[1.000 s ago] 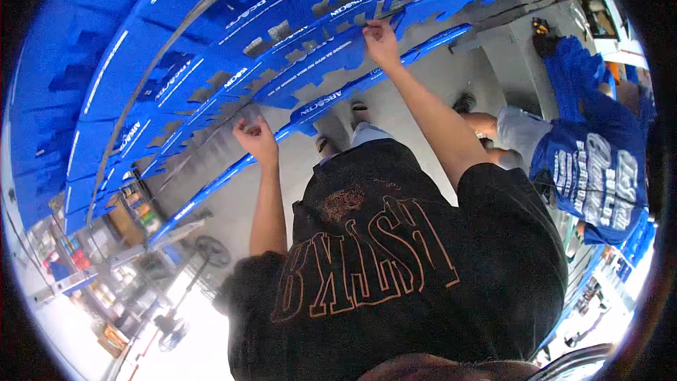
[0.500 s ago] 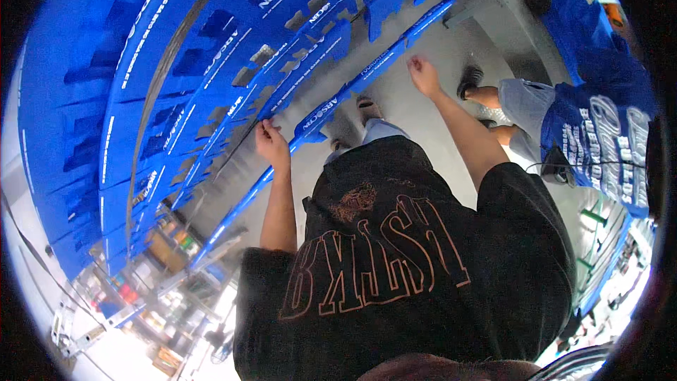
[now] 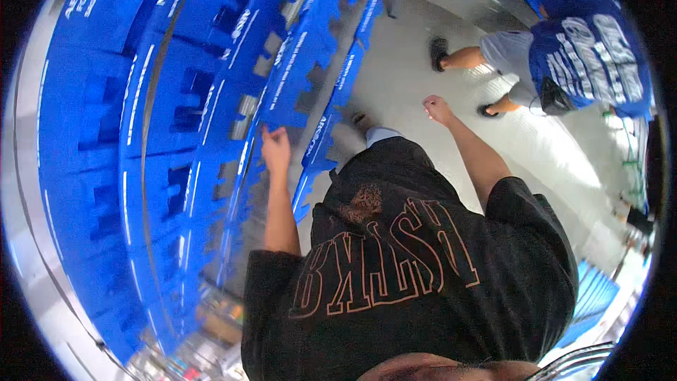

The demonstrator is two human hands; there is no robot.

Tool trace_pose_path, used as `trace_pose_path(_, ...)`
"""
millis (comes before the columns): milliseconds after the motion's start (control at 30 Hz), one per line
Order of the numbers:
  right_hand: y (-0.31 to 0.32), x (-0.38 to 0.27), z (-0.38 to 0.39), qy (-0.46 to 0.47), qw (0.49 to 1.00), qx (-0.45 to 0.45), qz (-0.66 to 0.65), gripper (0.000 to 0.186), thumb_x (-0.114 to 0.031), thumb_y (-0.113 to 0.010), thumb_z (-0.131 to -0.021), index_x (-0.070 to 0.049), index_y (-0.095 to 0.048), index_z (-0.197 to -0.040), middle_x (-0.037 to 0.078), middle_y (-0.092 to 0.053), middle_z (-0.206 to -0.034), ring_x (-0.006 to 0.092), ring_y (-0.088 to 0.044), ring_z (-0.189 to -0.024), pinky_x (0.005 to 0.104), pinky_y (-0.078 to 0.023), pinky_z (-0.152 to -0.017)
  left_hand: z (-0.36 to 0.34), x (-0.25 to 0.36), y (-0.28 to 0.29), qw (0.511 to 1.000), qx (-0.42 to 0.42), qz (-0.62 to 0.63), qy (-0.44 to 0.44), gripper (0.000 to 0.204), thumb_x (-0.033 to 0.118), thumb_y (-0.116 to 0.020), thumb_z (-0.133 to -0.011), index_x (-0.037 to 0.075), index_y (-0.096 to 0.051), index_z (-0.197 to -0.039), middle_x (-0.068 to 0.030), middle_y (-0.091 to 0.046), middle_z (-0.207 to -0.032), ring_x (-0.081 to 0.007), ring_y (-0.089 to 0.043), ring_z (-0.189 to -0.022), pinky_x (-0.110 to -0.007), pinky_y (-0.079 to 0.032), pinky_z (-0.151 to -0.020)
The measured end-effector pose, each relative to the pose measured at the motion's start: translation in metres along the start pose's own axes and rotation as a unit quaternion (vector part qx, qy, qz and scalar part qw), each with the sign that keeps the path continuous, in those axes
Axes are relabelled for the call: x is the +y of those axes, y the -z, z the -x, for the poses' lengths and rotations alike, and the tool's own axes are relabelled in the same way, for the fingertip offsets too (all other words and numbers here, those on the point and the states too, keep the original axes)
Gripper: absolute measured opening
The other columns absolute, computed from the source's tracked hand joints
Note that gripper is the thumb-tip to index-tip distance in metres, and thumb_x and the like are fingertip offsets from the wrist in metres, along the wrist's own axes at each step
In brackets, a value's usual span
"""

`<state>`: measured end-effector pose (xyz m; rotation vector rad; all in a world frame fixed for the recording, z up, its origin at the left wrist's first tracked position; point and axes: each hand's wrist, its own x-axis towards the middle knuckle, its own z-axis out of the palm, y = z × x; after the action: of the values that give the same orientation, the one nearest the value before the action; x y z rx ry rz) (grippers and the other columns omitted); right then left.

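My left hand [image 3: 276, 149] is raised beside rows of blue notched panels [image 3: 285, 74] with white print. It is somewhat blurred; its fingertips look apart, and nothing shows in it. Whether it touches the nearest panel I cannot tell. My right hand [image 3: 437, 109] is held out over the grey floor, its fingers curled in, with no object visible in it. Nearest to my legs, one narrow blue strip [image 3: 347, 74] with a jagged edge runs along the outer side of the rows.
On the right stands another person [image 3: 589, 63] in a blue printed shirt, grey shorts and dark shoes. The smooth grey floor [image 3: 402, 49] lies between us. Blurred goods [image 3: 218, 317] stand at the lower left, and a blue slatted stack [image 3: 589, 303] at the lower right.
The view has turned, so the blue rows stand steeper and the other person appears farther left. My left hand shows slightly lower; my right hand has moved lower and right in view.
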<state>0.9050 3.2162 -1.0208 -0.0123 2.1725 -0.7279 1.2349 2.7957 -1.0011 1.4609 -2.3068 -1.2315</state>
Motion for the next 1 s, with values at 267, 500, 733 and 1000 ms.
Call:
trace_pose_path(267, -0.071, 0.082, 0.027, 0.213, 0.950, -0.054, 0.221, 0.022, -0.018, -0.071, -0.071, -0.005, -0.069, -0.088, 0.013, -0.069, -0.098, 0.0289, -0.065, -0.093, 0.0393, -0.054, -0.080, -0.093, 0.116, 0.027, 0.958, -0.150, 0.086, -0.229, 0.019, 0.017, -0.060, -0.094, 0.000, -0.067, -0.100, -0.0102, -0.067, -0.085, -0.0193, -0.061, -0.075, -0.031, -0.049, -0.072)
trace_pose_path(500, -0.075, 0.089, 0.100, 0.027, 0.923, -0.085, 0.373, 0.026, -0.018, -0.053, -0.082, -0.002, -0.070, -0.093, 0.022, -0.067, -0.100, 0.0373, -0.063, -0.095, 0.0470, -0.053, -0.079, -0.093, 0.395, 0.105, 0.620, -0.176, 0.411, -0.645, 0.022, 0.017, -0.053, -0.097, 0.000, -0.068, -0.099, -0.0094, -0.066, -0.082, -0.0196, -0.060, -0.072, -0.038, -0.050, -0.070)
trace_pose_path(733, -0.128, 0.092, 0.121, -0.211, 0.948, 0.180, -0.157, 0.028, -0.027, -0.060, -0.080, -0.003, -0.070, -0.092, 0.012, -0.070, -0.081, 0.0242, -0.068, -0.073, 0.0366, -0.054, -0.069, -0.048, 0.484, 0.130, 0.369, -0.427, 0.437, -0.700, 0.028, 0.040, -0.037, -0.104, 0.054, -0.048, -0.127, 0.0021, -0.064, -0.075, -0.0137, -0.056, -0.063, -0.040, -0.048, -0.069)
trace_pose_path(1000, -0.207, 0.103, 0.137, -0.190, 0.948, 0.224, -0.120, 0.041, -0.036, -0.062, -0.079, -0.003, -0.071, -0.101, 0.020, -0.071, -0.098, 0.0326, -0.068, -0.093, 0.0415, -0.053, -0.081, -0.003, 0.553, 0.089, -0.002, -0.672, 0.386, -0.632, 0.029, 0.035, -0.034, -0.105, 0.050, -0.049, -0.125, 0.0037, -0.070, -0.081, -0.0108, -0.059, -0.062, -0.033, -0.050, -0.069)
